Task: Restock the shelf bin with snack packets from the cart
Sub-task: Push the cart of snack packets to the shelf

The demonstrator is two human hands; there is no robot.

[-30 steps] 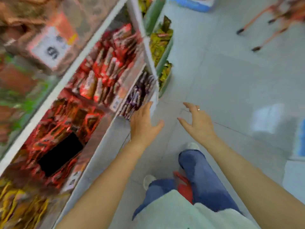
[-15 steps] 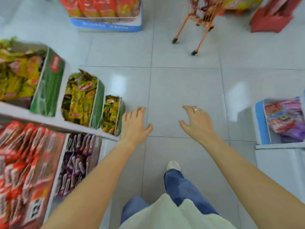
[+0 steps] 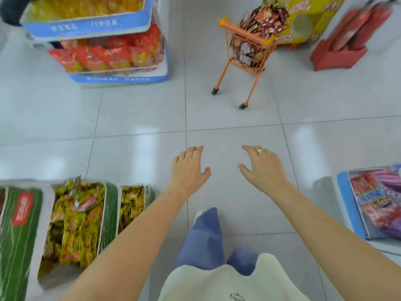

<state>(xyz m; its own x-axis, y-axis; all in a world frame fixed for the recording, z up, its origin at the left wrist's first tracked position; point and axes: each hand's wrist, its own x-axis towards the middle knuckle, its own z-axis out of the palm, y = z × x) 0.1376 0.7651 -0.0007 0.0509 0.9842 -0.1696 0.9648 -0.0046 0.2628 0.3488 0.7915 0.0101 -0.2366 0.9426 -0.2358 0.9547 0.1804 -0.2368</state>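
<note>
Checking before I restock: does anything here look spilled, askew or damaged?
Nothing spilled on the floor. The orange cart is heaped with packets above its rim, so some could slide off. Both hands are empty.

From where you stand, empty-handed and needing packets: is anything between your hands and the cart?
Nothing visible: only bare floor tiles lie between the left hand, the right hand and the orange cart ahead.

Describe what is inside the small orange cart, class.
The orange cart is heaped with dark, red-patterned snack packets rising above its rim. What lies at the bottom is covered.
</note>
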